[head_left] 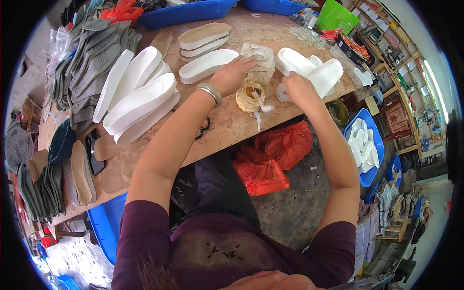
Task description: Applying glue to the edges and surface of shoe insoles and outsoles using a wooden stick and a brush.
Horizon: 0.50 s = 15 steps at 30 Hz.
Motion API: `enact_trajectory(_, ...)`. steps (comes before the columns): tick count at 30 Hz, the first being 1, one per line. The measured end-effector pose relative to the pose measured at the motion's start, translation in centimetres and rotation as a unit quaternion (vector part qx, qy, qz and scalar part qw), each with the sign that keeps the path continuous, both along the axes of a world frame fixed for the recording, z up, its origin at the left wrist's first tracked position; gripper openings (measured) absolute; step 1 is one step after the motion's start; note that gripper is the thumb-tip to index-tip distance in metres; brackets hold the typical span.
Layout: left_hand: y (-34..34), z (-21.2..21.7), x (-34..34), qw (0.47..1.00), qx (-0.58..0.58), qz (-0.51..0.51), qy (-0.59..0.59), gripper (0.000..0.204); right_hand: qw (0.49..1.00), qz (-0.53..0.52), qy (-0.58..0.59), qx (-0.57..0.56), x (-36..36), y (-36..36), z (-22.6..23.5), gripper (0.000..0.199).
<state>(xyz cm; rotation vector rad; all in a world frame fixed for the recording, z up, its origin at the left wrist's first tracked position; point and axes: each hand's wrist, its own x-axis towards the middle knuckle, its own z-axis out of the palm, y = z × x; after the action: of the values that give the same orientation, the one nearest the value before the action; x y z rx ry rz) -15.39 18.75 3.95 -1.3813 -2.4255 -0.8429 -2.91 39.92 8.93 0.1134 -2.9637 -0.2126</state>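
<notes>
My left hand (232,76), a metal bangle on its wrist, lies with fingers stretched out over the right end of a white shoe sole (205,66). Its fingertips reach toward a pale square block (258,65) with a round hollow. My right hand (298,90) is closed at the near edge of a white sole (294,62), which overlaps another white sole (327,76) in a pile; its fingertips are partly hidden. Between my hands stands a crusted glue pot (250,95) with a brush (263,104) in it. A round whitish disc (282,93) lies beside my right hand.
Thick white soles (142,104) and stacked grey insoles (92,63) crowd the table's left side. Dark scissors (204,128) lie near the front edge. Red plastic bags (273,154) sit below. A blue basket (365,145) of white soles stands right; blue trays (188,12) line the back.
</notes>
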Motion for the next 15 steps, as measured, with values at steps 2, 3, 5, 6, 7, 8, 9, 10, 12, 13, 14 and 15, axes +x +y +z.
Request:
enact_trajectory(2, 0.2, 0.2, 0.0, 0.999, -0.042, -0.008, -0.009, 0.054, 1.0, -0.001, 0.0, -0.008, 2.5, -1.0, 0.9, 0.012)
enact_trajectory(3, 0.2, 0.4, 0.2, 0.999, -0.046, -0.007, -0.004, 0.055, 0.993, 0.01, 0.098, -0.067, 4.3, -2.2, 2.5, 0.014)
enact_trajectory(5, -0.3, 0.5, 0.3, 0.999, -0.052, -0.008, -0.001, 0.056, 0.964, 0.013, 0.218, -0.152, 8.0, -4.4, 5.7, 0.018)
enact_trajectory(6, -0.4, 0.6, 0.1, 0.998, -0.061, -0.003, -0.004, 0.058, 0.954, 0.003, 0.244, -0.175, 9.8, -5.1, 7.1, 0.02)
enact_trajectory(7, -0.4, 0.7, 0.0, 0.998, -0.069, 0.002, -0.007, 0.059, 0.946, -0.012, 0.259, -0.195, 11.9, -5.7, 7.7, 0.024)
enact_trajectory(8, -0.4, 0.8, 0.0, 0.998, -0.066, 0.002, -0.009, 0.059, 0.937, -0.024, 0.274, -0.215, 13.8, -6.3, 8.0, 0.027)
enact_trajectory(9, -0.4, 0.9, -0.1, 0.997, -0.074, 0.003, -0.007, 0.061, 0.938, 0.011, 0.282, -0.201, 15.3, -7.3, 7.8, 0.029)
enact_trajectory(10, 0.0, 1.0, 0.0, 0.997, -0.08, -0.002, -0.005, 0.062, 0.938, 0.041, 0.291, -0.183, 17.1, -8.3, 7.7, 0.031)
enact_trajectory(12, -0.3, 0.6, -0.5, 0.996, -0.084, 0.0, 0.003, 0.064, 0.94, 0.034, 0.276, -0.2, 18.4, -11.5, 5.5, 0.033)
enact_trajectory(13, -0.3, 0.6, -0.7, 0.996, -0.085, -0.001, 0.012, 0.065, 0.942, 0.024, 0.261, -0.211, 18.3, -12.6, 4.5, 0.033)
enact_trajectory(14, -0.2, 0.8, -0.6, 0.997, -0.083, -0.005, 0.011, 0.065, 0.942, 0.021, 0.261, -0.209, 17.5, -12.8, 3.1, 0.033)
enact_trajectory(15, -0.1, 1.0, -0.5, 0.996, -0.088, -0.01, 0.004, 0.064, 0.936, 0.012, 0.283, -0.211, 16.3, -12.7, 1.6, 0.031)
